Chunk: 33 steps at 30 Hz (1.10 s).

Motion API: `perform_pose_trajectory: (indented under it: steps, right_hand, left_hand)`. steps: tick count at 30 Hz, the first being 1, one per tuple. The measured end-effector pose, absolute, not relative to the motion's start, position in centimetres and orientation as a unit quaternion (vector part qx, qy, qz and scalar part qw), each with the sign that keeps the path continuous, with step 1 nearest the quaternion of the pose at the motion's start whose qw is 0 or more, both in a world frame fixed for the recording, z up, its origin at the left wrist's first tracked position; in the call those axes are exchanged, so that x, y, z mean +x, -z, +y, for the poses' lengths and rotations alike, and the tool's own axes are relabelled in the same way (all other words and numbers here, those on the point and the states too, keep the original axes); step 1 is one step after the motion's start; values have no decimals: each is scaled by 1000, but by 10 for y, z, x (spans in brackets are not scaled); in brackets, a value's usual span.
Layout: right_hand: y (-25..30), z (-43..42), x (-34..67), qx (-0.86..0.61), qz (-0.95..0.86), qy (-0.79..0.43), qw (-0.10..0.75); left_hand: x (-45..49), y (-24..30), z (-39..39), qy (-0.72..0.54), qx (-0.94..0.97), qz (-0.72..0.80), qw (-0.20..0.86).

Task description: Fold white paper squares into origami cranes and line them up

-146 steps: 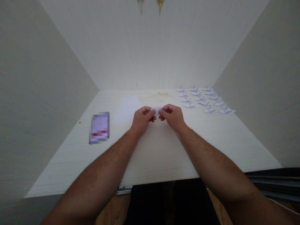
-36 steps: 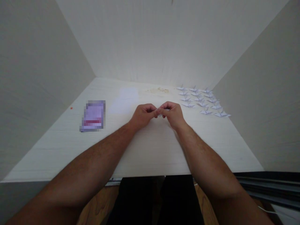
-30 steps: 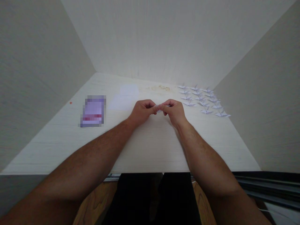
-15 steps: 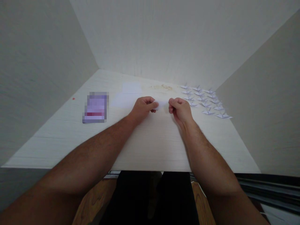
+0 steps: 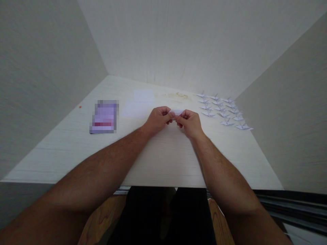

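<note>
A small folded piece of white paper (image 5: 177, 112) is held above the middle of the table, between my two hands. My left hand (image 5: 160, 117) pinches its left part, thumb on top. On the right side, my right hand (image 5: 189, 122) grips the other end with thumb and fingers, the two thumbs almost meeting. The fingers cover much of the paper, so its exact folded shape is hidden. Several folded white paper cranes (image 5: 221, 109) stand in rows to the right of my right hand.
White paper sheets (image 5: 135, 108) lie flat left of my hands, with a smaller one (image 5: 143, 95) behind. Farther left is a blurred purple item (image 5: 104, 116). Pale walls (image 5: 163, 44) enclose the white table (image 5: 163, 160) at back and sides. A brownish stain (image 5: 182, 95) marks the back.
My right hand has moved left toward my left hand and now grips the paper close beside it. My left hand has stayed nearly in place.
</note>
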State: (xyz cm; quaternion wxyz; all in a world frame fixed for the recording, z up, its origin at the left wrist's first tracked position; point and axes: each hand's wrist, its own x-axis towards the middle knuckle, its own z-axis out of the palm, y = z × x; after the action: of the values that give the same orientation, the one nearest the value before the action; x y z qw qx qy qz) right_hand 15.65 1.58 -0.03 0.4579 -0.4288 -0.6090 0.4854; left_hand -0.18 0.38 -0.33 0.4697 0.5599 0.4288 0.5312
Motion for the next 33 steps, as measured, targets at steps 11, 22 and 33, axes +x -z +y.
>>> perform_pose_trajectory:
  steps: [11,22,33]
  right_hand:
    - [-3,19,158,-445,-532,-475,542]
    - [-7,12,153,-447,-555,-474,517]
    - [-6,14,153,-472,-564,-465,493]
  left_hand:
    - [0,1,2,-531,533,463,470]
    - [3,-2,-1,-563,556,450,415]
    - [4,6,5,-586,561,458,363]
